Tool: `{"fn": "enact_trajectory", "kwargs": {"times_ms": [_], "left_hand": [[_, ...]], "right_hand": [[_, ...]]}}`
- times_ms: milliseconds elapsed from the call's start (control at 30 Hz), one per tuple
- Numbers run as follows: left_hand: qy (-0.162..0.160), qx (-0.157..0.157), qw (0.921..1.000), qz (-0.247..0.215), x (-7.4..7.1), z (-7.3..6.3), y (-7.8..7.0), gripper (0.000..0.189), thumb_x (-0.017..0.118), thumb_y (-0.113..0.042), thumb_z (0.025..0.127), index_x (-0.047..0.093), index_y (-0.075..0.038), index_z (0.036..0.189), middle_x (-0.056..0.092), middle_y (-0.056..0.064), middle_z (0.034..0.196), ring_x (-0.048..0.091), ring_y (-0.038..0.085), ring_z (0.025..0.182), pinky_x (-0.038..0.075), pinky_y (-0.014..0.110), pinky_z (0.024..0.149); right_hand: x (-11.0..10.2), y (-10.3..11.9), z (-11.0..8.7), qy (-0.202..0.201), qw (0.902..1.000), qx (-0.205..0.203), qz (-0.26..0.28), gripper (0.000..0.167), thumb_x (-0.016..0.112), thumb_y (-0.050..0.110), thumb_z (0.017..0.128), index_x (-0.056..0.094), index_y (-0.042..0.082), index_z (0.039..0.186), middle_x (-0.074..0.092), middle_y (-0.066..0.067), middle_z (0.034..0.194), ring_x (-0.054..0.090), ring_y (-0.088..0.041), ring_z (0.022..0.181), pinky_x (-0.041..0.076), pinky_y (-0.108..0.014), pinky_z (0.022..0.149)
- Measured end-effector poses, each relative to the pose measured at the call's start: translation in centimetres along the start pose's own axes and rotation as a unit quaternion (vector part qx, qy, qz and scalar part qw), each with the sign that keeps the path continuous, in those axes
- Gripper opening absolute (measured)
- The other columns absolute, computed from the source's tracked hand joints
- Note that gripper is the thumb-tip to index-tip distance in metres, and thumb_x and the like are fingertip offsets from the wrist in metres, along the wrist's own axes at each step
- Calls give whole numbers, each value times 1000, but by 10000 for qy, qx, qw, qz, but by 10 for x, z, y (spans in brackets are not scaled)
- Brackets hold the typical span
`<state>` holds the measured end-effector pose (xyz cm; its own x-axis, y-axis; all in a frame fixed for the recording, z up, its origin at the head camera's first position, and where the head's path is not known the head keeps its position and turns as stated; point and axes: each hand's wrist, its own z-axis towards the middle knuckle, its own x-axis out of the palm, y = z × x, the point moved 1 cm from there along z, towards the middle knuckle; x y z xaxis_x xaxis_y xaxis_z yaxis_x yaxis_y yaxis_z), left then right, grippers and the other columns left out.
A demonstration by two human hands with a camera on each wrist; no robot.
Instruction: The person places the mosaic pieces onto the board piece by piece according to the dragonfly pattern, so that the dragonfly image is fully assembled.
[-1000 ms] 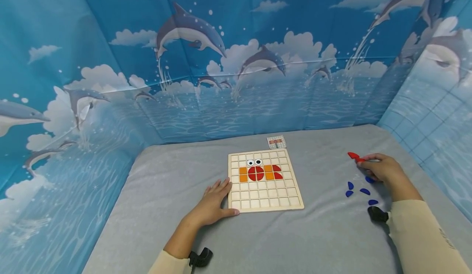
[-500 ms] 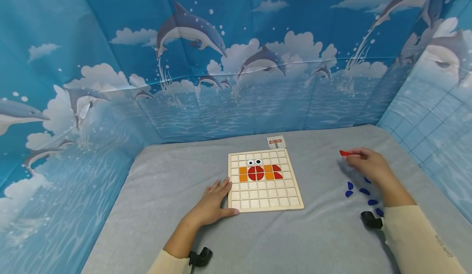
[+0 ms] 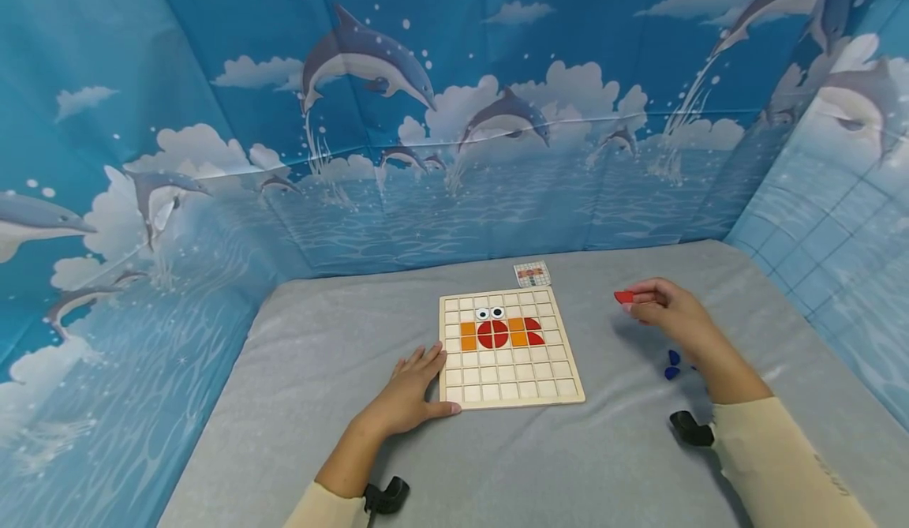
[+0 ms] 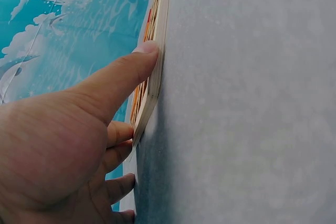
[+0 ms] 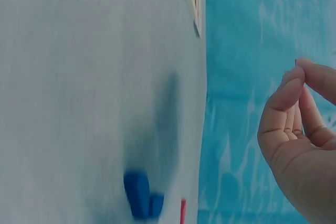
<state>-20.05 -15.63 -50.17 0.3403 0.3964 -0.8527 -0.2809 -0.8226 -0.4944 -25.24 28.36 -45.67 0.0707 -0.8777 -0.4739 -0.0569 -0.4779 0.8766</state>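
Note:
My left hand (image 3: 406, 395) lies at the near left corner of a wooden grid board (image 3: 521, 404). Its fingers are straight along the left edge, and the thumb (image 4: 139, 61) touches the front edge. On the board are two eye pieces (image 3: 490, 313), orange squares (image 3: 469, 337) and red quarter-round pieces (image 3: 493, 335). Right of the board, my right hand (image 3: 671, 311) is raised over the cloth, pinching a small red piece (image 3: 622, 297) between thumb and fingertips. In the right wrist view the fingers mostly hide that piece.
Blue pieces (image 3: 672, 366) lie on the grey cloth (image 3: 327, 338) below the right hand, partly hidden by the arm. Another red piece (image 5: 182, 211) lies near them in the right wrist view. A pattern card (image 3: 533, 274) sits behind the board. A dolphin-print curtain (image 3: 454, 117) hangs behind.
My right hand has picked up the red piece from the cloth, lifted it and carried it left toward the board. The left hand and board have stayed in place.

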Motion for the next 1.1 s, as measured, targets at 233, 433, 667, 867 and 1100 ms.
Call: {"fn": "enact_trajectory", "kwargs": {"times_ms": [233,433,667,867,1100], "left_hand": [[-10,-25,10000,-25,0,0,1,97,75,-55,86,29,-13,161,19,0,170,11,33,159,10,61,126],[-19,-24,10000,-61,0,0,0,97,75,-55,86,29,-12,161,19,0,170,11,33,159,10,61,126],[1,-43,10000,-42,1,-1,0,98,76,-54,86,29,-13,161,19,0,170,11,32,159,9,60,126],[-5,-42,10000,-22,1,-1,1,98,76,-53,85,29,-12,161,19,1,170,12,33,159,10,60,126],[1,-35,10000,-19,1,1,1,98,75,-56,86,29,-13,161,18,0,171,11,32,159,10,61,126]], "right_hand": [[25,7,6,216,9984,-96,517,50,60,23,102,45,1,143,56,-6,119,64,-8,97,55,-21,86],[48,14,8,327,9959,-203,818,47,61,18,100,47,3,143,58,-10,118,64,-11,96,56,-24,86],[75,23,10,517,9943,-264,892,43,60,17,101,51,6,142,57,-18,124,64,-26,102,58,-30,89],[97,34,11,731,9900,-410,1138,40,61,11,99,52,-1,136,58,-18,119,63,-26,99,58,-32,87],[126,46,13,920,9857,-354,1364,32,64,12,98,56,-2,126,62,-13,108,63,-27,94,57,-37,84]]}}
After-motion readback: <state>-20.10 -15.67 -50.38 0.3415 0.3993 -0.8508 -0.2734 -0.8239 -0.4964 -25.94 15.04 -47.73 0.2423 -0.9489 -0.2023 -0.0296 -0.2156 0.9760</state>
